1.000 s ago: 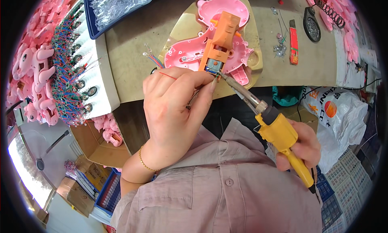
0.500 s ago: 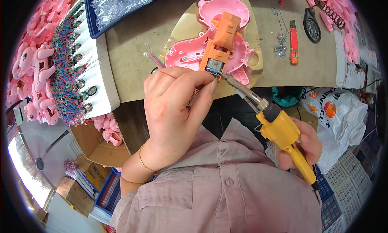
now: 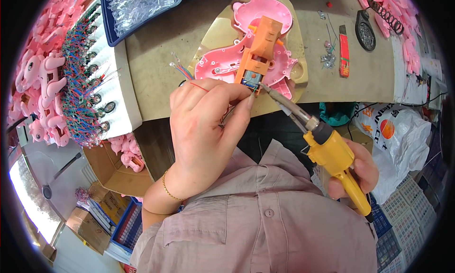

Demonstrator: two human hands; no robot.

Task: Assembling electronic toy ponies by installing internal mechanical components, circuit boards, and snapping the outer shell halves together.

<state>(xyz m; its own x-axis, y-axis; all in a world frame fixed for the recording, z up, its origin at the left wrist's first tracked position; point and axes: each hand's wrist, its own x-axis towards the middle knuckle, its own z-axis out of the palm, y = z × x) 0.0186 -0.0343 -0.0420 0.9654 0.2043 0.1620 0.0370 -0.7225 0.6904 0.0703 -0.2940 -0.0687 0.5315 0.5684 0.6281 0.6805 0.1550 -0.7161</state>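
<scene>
My left hand (image 3: 201,126) is closed, thumb and forefinger pinched on a thin wire (image 3: 254,91) at the end of a small motor (image 3: 252,77). A red wire (image 3: 199,87) pokes out over its knuckles. The motor sits in an orange plastic gearbox (image 3: 266,40), which rests on open pink toy shell halves (image 3: 220,59) in a gold-coloured tray (image 3: 208,41). My right hand (image 3: 364,171) grips a yellow soldering iron (image 3: 332,152). Its metal tip is right by the motor's end; whether it touches the wire I cannot tell.
Bundles of coloured wires with small round speakers (image 3: 80,93) lie on a white rack at left, beside piled pink toy parts (image 3: 47,78). Blue trays (image 3: 142,12) of clear parts stand behind. At right are a red-handled cutter (image 3: 344,55), a black stand with a coil (image 3: 366,30) and loose clear bits.
The soldering iron and my right hand have shifted slightly to the right, its tip a little off its earlier spot. My left hand keeps its pinch almost unmoved.
</scene>
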